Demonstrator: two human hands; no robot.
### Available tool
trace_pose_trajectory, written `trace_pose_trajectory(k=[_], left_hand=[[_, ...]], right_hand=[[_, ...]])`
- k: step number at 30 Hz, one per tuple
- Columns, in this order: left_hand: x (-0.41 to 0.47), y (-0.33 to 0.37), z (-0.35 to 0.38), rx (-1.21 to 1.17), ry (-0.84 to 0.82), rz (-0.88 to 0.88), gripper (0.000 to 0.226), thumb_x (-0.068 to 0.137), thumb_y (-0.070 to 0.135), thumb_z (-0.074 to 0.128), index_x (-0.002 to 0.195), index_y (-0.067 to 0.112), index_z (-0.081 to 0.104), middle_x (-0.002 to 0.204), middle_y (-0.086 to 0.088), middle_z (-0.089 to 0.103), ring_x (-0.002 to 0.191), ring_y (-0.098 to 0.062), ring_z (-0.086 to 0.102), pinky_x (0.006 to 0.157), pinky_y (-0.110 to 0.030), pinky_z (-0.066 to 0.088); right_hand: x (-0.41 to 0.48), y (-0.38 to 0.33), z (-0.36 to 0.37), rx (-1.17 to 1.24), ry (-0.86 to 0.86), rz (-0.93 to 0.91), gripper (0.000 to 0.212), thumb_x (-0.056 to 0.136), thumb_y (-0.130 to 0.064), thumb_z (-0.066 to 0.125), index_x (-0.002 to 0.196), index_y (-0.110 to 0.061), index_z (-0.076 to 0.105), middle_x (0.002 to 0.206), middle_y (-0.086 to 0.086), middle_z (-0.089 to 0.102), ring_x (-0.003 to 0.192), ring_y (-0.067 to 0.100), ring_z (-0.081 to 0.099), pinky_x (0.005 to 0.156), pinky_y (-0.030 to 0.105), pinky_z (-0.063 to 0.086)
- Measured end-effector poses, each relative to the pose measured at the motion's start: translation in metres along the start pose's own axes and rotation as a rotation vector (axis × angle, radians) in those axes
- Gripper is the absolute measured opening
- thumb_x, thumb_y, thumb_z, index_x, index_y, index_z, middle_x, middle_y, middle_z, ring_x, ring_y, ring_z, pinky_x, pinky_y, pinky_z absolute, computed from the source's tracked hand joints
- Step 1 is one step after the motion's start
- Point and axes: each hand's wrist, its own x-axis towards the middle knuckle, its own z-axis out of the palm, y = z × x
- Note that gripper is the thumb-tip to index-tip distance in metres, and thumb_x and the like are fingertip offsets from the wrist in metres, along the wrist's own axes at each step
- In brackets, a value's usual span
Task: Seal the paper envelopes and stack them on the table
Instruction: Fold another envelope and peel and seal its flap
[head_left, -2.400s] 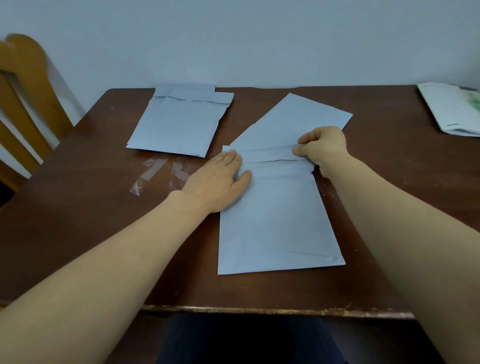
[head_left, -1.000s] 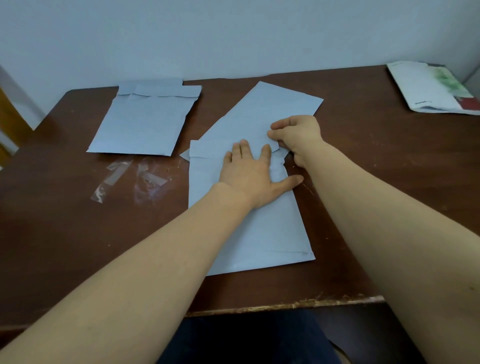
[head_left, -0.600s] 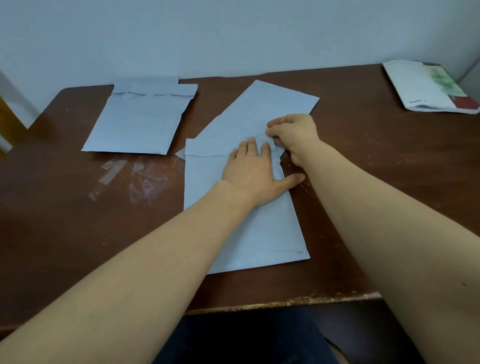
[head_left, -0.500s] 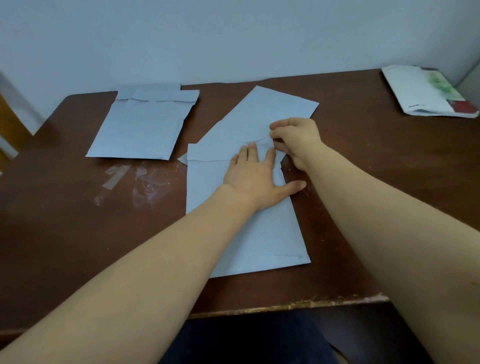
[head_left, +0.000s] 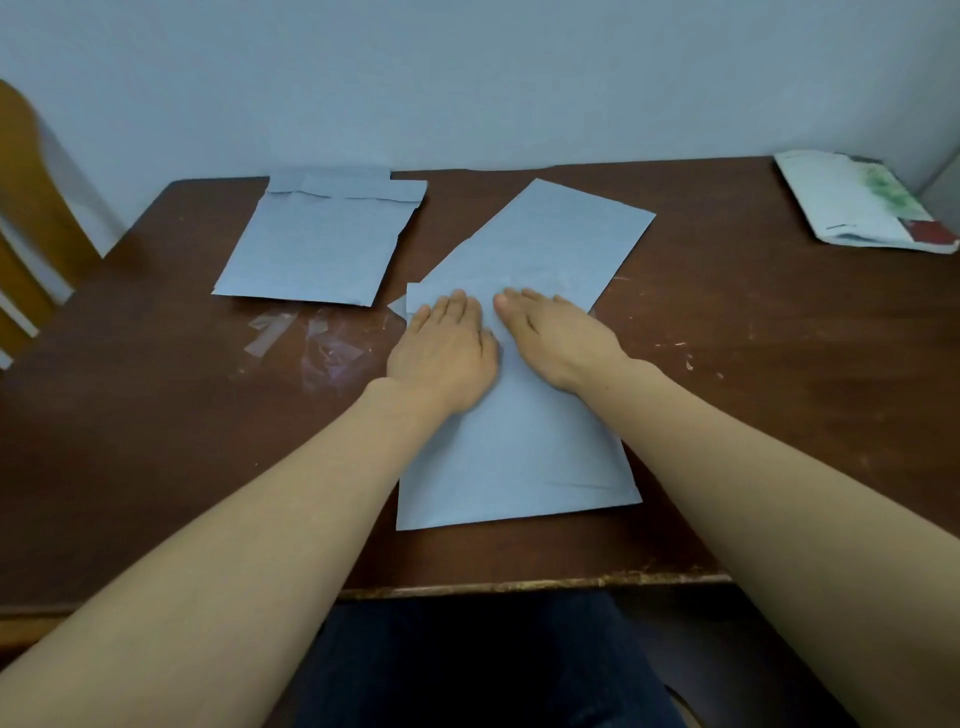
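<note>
Both your palms are flat on the near envelope (head_left: 514, 457), fingers spread and pressing, nothing pinched or held. Your left hand (head_left: 444, 353) and right hand (head_left: 558, 340) sit side by side right on the folded flap (head_left: 441, 297), which runs crosswise along the envelope's far end. The envelope's long axis points away from you, tilted a touch, near end close to the table (head_left: 753, 415) edge.

So I'd say the seal is basically being pressed down, and the next bit is getting it over to the stack (head_left: 322, 244), which lies beyond and to the left of the near envelope, well apart. Your left hand is the nearer one for that slide.

Stuff to watch: another envelope (head_left: 550, 244) lies slanted just beyond the flap, its near end tucked under the one you're pressing, so it might drag along. Clear peel strips (head_left: 306, 338) litter the wood left of the near envelope, right on the path to the stack.
</note>
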Motion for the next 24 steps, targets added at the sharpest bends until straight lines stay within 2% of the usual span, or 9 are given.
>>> trace_pose_trajectory(k=[4,6,8,11,13,16,19,22,24], left_hand=[[-0.004,-0.02,-0.006,0.084,0.019,-0.061,0.053,0.101,0.025,0.017,0.148,0.002,0.016,0.157,-0.014,0.014,0.146,-0.024,0.012,0.118,-0.034,0.003],[-0.004,-0.018,-0.01,0.096,0.042,-0.08,0.05,0.1,0.023,0.018,0.143,-0.001,0.026,0.153,-0.018,0.025,0.143,-0.026,0.021,0.118,-0.035,0.004],[-0.002,-0.007,-0.012,0.091,0.056,-0.021,0.048,0.099,0.022,0.02,0.14,0.0,0.033,0.15,-0.017,0.031,0.141,-0.025,0.024,0.118,-0.036,0.005],[-0.004,-0.001,-0.005,0.06,0.004,0.06,0.051,0.1,0.023,0.02,0.147,0.005,0.02,0.157,-0.013,0.017,0.146,-0.022,0.014,0.118,-0.035,0.004],[-0.008,-0.01,-0.001,0.068,0.002,0.034,0.051,0.101,0.024,0.019,0.148,0.005,0.017,0.158,-0.013,0.013,0.146,-0.023,0.012,0.118,-0.035,0.004],[-0.009,-0.021,-0.007,0.121,0.041,-0.022,0.05,0.1,0.023,0.019,0.145,0.001,0.024,0.155,-0.016,0.022,0.143,-0.025,0.02,0.117,-0.035,0.007],[-0.006,-0.01,-0.01,0.099,0.066,-0.006,0.045,0.099,0.021,0.022,0.135,0.0,0.038,0.144,-0.017,0.038,0.135,-0.026,0.032,0.117,-0.036,0.01],[-0.005,0.004,-0.003,0.045,0.03,0.081,0.05,0.1,0.022,0.023,0.147,0.005,0.023,0.156,-0.013,0.02,0.145,-0.023,0.017,0.118,-0.035,0.004],[-0.007,-0.002,0.0,0.044,0.009,0.08,0.051,0.1,0.022,0.022,0.148,0.005,0.019,0.158,-0.012,0.015,0.146,-0.022,0.014,0.118,-0.034,0.003]], right_hand=[[-0.009,0.02,-0.009,-0.176,0.069,0.043,0.045,0.103,-0.023,0.015,0.14,-0.005,0.033,0.152,0.013,0.031,0.142,0.024,0.024,0.116,0.035,0.012],[-0.007,0.021,-0.011,-0.305,0.083,0.095,0.045,0.102,-0.021,0.015,0.143,-0.009,0.031,0.15,0.014,0.033,0.142,0.026,0.024,0.118,0.038,0.008],[0.001,0.01,-0.008,-0.373,0.094,0.075,0.046,0.102,-0.024,0.015,0.143,-0.013,0.032,0.149,0.014,0.036,0.142,0.026,0.024,0.119,0.041,0.006],[0.004,-0.004,0.006,-0.249,-0.018,-0.061,0.047,0.103,-0.028,0.015,0.145,-0.012,0.029,0.155,0.009,0.027,0.144,0.02,0.021,0.118,0.036,0.006],[-0.003,0.004,0.004,-0.204,-0.02,-0.053,0.047,0.103,-0.027,0.016,0.144,-0.01,0.03,0.155,0.006,0.025,0.144,0.018,0.021,0.118,0.032,0.007],[-0.008,0.023,-0.012,-0.336,0.038,0.059,0.044,0.102,-0.017,0.016,0.14,-0.006,0.034,0.153,0.01,0.029,0.142,0.022,0.025,0.118,0.035,0.007],[-0.002,0.015,-0.015,-0.419,0.059,0.079,0.047,0.102,-0.021,0.012,0.138,-0.009,0.038,0.146,0.012,0.04,0.141,0.025,0.026,0.119,0.039,0.005],[0.002,-0.007,0.0,-0.269,-0.026,-0.066,0.046,0.103,-0.024,0.015,0.139,-0.008,0.038,0.151,0.011,0.032,0.142,0.022,0.023,0.118,0.036,0.007],[-0.005,-0.007,0.002,-0.2,-0.03,-0.069,0.045,0.103,-0.024,0.018,0.141,-0.006,0.036,0.154,0.008,0.028,0.143,0.019,0.023,0.116,0.03,0.007]])
